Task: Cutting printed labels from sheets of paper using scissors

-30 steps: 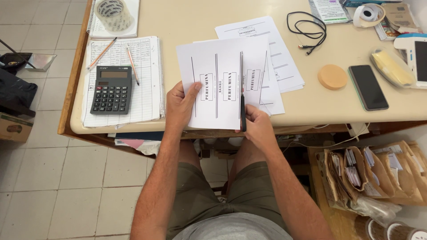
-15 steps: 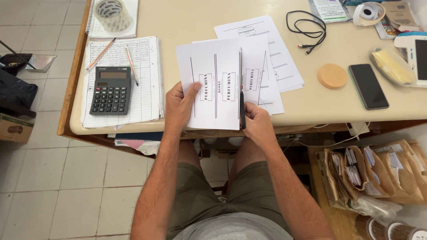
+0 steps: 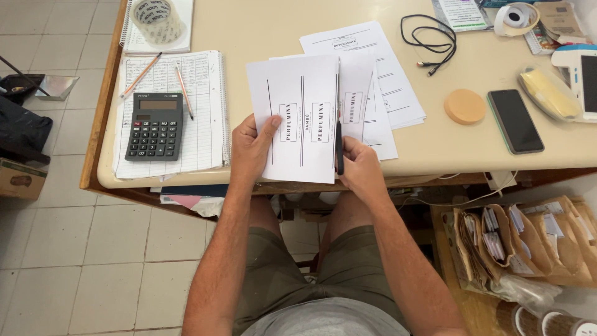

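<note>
My left hand grips the left edge of a white printed sheet with vertical lines and label boxes, held upright over the table's front edge. My right hand is closed on a thin black tool, seemingly scissors seen edge-on, whose blade runs up along the sheet's right edge. A narrower printed strip lies just right of the blade. Both forearms rise from my lap.
On the beige table are more printed papers, a black calculator on a lined notebook with pencils, a tape roll, a black cable, a round tan disc and a dark phone. Brown paper bags stand lower right.
My right hand with the black tool has edged slightly up along the sheet. Little else differs.
</note>
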